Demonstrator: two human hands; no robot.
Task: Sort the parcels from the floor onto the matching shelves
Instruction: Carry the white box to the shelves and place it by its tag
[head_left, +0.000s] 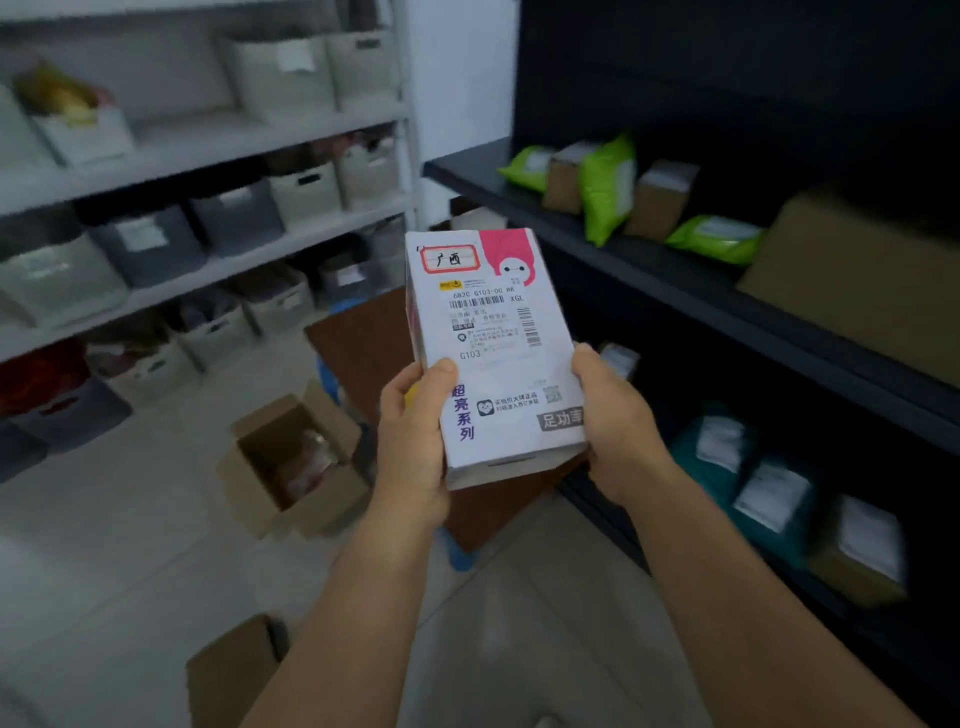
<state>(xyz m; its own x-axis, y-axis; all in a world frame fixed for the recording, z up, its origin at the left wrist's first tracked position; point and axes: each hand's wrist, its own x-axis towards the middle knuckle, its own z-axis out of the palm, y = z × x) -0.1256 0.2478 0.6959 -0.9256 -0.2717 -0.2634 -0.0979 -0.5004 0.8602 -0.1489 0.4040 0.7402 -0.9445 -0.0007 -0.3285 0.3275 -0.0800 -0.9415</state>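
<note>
Both hands grip one white parcel (493, 358) upright between them, the left hand (413, 441) curled on its lower left edge and the right hand (615, 426) on its lower right edge, with the dark shelf (675, 296) just beyond the right hand and an open carton (293, 462) below the left hand.

1. One white rectangular cardboard parcel with a pink corner (493, 353), held before the dark metal shelf unit (675, 291).
2. Two hands: left hand (413, 441), right hand (618, 431).
3. Three lime-green plastic mailer bags (608, 187) on that unit's upper shelf.
4. Two open brown cardboard boxes (296, 457) on the floor, left of it.
</note>
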